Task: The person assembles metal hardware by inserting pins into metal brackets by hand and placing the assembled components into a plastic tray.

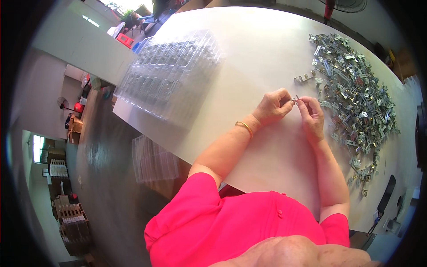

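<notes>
My left hand [272, 107] and my right hand [312, 117] meet over the white table, fingertips pinched together. Between them is a small metal part [294, 100], mostly covered by the fingers; both hands grip it. Just beyond my fingers lies a short row of small metal brackets [304, 78] on the tabletop. To the right of my right hand spreads a big heap of small silvery metal brackets [356, 95], some with brassy bits.
Stacked clear plastic trays [169, 73] with compartments stand at the table's left, metal parts showing inside. More clear trays [153, 160] sit lower, beside the table's left edge. A black strip-shaped object [386, 194] lies near the right edge. A fan [349, 4] stands beyond the far side.
</notes>
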`<state>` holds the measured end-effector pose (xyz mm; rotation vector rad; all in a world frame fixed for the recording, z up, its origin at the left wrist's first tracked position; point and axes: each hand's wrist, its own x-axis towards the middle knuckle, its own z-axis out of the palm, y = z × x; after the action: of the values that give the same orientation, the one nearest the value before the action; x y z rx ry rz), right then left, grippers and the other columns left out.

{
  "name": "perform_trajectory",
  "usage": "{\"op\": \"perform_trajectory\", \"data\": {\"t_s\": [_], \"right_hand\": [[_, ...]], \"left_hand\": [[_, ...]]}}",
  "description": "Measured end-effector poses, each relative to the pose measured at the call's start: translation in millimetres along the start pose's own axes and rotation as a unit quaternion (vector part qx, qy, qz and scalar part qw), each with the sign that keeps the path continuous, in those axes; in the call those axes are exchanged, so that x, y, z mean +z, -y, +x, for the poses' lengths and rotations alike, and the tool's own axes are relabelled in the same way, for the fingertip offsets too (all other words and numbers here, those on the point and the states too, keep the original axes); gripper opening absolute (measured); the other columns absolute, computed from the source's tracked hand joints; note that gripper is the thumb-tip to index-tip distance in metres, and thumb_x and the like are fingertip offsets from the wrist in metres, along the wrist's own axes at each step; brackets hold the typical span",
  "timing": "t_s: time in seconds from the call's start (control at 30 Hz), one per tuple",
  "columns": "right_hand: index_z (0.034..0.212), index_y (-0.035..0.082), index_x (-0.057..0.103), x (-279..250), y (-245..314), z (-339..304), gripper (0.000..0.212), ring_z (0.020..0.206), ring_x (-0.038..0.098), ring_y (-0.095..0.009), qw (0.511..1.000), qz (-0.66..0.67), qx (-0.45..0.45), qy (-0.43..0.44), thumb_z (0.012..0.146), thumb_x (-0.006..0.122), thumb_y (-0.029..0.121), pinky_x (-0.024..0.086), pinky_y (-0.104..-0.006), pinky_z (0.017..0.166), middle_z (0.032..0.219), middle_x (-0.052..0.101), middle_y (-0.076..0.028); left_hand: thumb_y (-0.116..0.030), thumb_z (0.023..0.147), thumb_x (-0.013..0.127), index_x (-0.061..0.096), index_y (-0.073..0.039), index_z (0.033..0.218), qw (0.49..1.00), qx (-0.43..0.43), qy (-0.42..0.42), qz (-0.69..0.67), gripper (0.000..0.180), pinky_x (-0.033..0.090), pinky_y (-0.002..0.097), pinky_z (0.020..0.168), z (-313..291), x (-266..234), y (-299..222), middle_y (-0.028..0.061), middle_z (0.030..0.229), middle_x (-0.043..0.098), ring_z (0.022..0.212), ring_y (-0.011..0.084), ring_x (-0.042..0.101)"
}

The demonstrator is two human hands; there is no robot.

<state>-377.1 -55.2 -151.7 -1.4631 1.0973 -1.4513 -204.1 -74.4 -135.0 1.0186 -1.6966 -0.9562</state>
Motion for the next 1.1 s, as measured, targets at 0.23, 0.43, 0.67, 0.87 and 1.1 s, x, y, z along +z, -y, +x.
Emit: {"op": "perform_trajectory", "data": {"t_s": [0.23, 0.43, 0.67, 0.87, 1.1], "right_hand": [[0.100, 0.008, 0.064, -6.4, -3.8, 0.3, 0.005, 0.074, 0.048, -0.002, 0.996, 0.042, -0.012, -0.078, 0.096, 0.064, 0.009, 0.039, -0.0175, 0.063, 0.092, 0.052, 0.004], [0.103, 0.008, 0.063, 2.1, 10.9, 2.0, 0.009, 0.061, 0.049, -0.003, 0.995, 0.059, 0.080, -0.021, 0.098, 0.062, 0.016, 0.040, -0.0193, 0.053, 0.069, 0.057, 0.003], [0.097, 0.005, 0.066, -0.9, 10.6, 1.0, 0.013, 0.063, 0.051, -0.004, 0.996, 0.000, 0.093, -0.012, 0.097, 0.063, 0.018, 0.042, -0.0216, 0.056, 0.068, 0.057, 0.002], [0.096, 0.004, 0.066, 0.2, 8.9, 0.6, 0.013, 0.061, 0.051, -0.004, 0.996, -0.025, 0.079, -0.013, 0.097, 0.063, 0.017, 0.042, -0.0219, 0.055, 0.068, 0.058, 0.001], [0.105, 0.004, 0.063, -1.5, 15.3, -1.0, 0.013, 0.063, 0.056, -0.007, 0.994, -0.032, 0.100, 0.007, 0.099, 0.059, 0.014, 0.047, -0.0231, 0.056, 0.075, 0.062, -0.002]], "left_hand": [[-0.009, 0.092, 0.067, 0.065, -0.001, 0.091, 0.990, -0.065, 0.075, -0.097, 0.008, 0.045, 0.0209, 0.059, 1.5, 5.5, 9.1, -0.0022, 0.078, 0.062, 0.068, 0.0030, 0.052], [-0.018, 0.095, 0.061, 0.061, -0.005, 0.090, 0.935, -0.199, 0.004, -0.293, 0.014, 0.030, 0.0195, 0.039, 11.3, -17.7, -0.5, 0.0024, 0.071, 0.060, 0.046, 0.0049, 0.045], [-0.020, 0.095, 0.062, 0.059, -0.007, 0.089, 0.933, -0.214, 0.010, -0.288, 0.014, 0.031, 0.0203, 0.040, 11.9, -14.5, -4.0, 0.0026, 0.072, 0.060, 0.045, 0.0062, 0.045], [-0.017, 0.096, 0.061, 0.059, -0.006, 0.090, 0.941, -0.190, 0.012, -0.278, 0.012, 0.031, 0.0196, 0.040, 9.6, -13.4, -1.9, 0.0025, 0.072, 0.060, 0.045, 0.0058, 0.045], [-0.012, 0.095, 0.063, 0.061, -0.004, 0.093, 0.972, -0.133, 0.051, -0.185, 0.008, 0.030, 0.0182, 0.041, 7.0, -12.0, 2.9, 0.0013, 0.072, 0.059, 0.048, 0.0025, 0.043]]}}
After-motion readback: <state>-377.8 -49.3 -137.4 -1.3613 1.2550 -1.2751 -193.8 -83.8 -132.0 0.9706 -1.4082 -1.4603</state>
